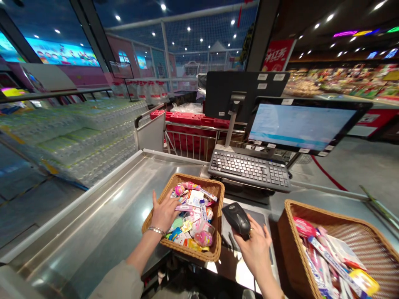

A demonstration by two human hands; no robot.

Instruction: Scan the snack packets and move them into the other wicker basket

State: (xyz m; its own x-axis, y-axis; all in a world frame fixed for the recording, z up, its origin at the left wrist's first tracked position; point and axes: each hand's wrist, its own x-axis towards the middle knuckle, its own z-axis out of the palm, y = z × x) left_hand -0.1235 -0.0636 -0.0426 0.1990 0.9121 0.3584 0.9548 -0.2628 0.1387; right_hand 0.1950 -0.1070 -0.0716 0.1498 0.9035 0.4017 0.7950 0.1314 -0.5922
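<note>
My left hand reaches over the left edge of a wicker basket, its fingers stretched and spread. The fingertips are at a narrow lilac packet that lies among small sweets and toys in bright wrappers. Other contents are a pink round container and a blue-and-white wrapped stick. My right hand is closed around a black barcode scanner, just right of the basket. The scanner's head points up and left, toward the keyboard side. Its handle is mostly hidden by my fingers.
A second wicker basket with wrapped sweets stands at the right. Beyond the scanner are a keyboard and a lit monitor. A metal counter extends left. A shopping cart and stacked bottle packs stand behind.
</note>
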